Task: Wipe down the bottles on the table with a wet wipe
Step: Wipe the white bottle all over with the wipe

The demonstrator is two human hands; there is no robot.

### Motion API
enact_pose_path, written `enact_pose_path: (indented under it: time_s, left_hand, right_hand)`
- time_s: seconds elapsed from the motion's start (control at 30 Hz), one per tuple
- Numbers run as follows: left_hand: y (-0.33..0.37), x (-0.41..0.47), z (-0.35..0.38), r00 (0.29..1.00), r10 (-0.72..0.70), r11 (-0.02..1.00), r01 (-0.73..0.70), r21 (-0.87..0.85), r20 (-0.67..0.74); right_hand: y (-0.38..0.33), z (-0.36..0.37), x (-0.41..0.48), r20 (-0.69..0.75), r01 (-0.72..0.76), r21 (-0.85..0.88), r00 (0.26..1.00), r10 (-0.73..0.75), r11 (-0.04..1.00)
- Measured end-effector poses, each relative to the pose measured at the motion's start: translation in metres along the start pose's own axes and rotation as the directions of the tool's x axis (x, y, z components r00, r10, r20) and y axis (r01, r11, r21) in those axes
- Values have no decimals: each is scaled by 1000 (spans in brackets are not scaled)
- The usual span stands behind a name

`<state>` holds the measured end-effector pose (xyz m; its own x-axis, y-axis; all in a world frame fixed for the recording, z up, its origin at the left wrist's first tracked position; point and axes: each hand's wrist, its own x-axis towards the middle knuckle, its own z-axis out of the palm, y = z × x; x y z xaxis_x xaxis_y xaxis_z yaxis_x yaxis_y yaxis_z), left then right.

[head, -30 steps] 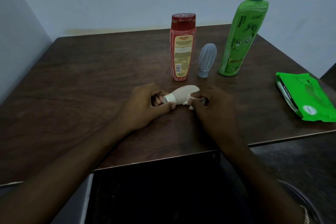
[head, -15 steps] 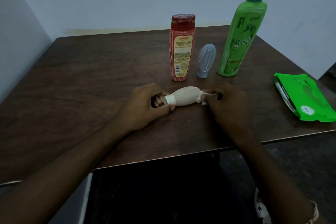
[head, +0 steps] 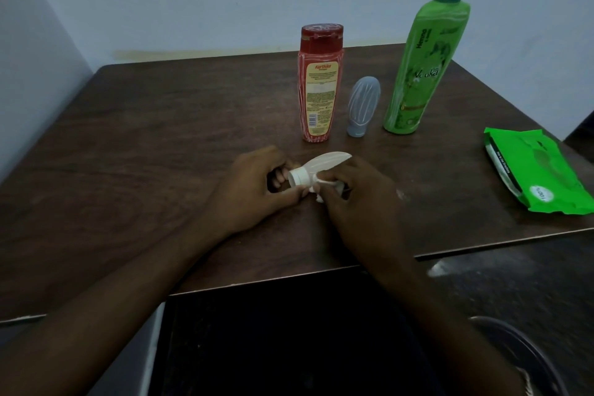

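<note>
Steadying a small white plastic bottle on its side at the front middle of the dark brown wooden table, the left hand curls fingers and thumb round the capped end, apparently so the body can't roll. The right hand pinches a crumpled white wet wipe against the bottle just behind the cap. The bottle is laid flat, likely to give the wipe a run along its length. How much wipe sits under the fingers is hard to tell in the dim view.

A green plastic wet-wipe pack lies flat by the right edge, handy for a fresh sheet. Further back, three bottles stand in a row, apart from each other and probably parked clear of the working spot. They are a tall red plastic bottle with a yellow label, a small translucent grey ribbed bottle with its narrow end down, and a tall green pump bottle.
</note>
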<state>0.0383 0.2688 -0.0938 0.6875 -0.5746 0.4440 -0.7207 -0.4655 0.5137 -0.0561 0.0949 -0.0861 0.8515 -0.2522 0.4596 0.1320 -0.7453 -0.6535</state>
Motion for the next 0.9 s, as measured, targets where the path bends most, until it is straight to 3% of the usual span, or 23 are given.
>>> enact_pose_path:
  time_s: [0.3, 0.53, 0.8, 0.9]
  left_hand:
    - [1, -1, 0, 1000, 16, 1000, -17, 11, 12]
    - [2, -1, 0, 1000, 18, 1000, -18, 16, 10]
    - [2, -1, 0, 1000, 30, 1000, -30, -2, 0]
    - [3, 0, 0, 999, 37, 999, -37, 4, 0]
  right_hand:
    - [21, -15, 9, -54, -112, -4, 992, 111, 994]
    - [-1, 2, 2, 35, 58, -6, 998, -58, 998]
    - [33, -23, 19, -31, -105, -32, 994, 104, 994]
    - [30, -18, 17, -21, -93, -23, 995, 92, 995]
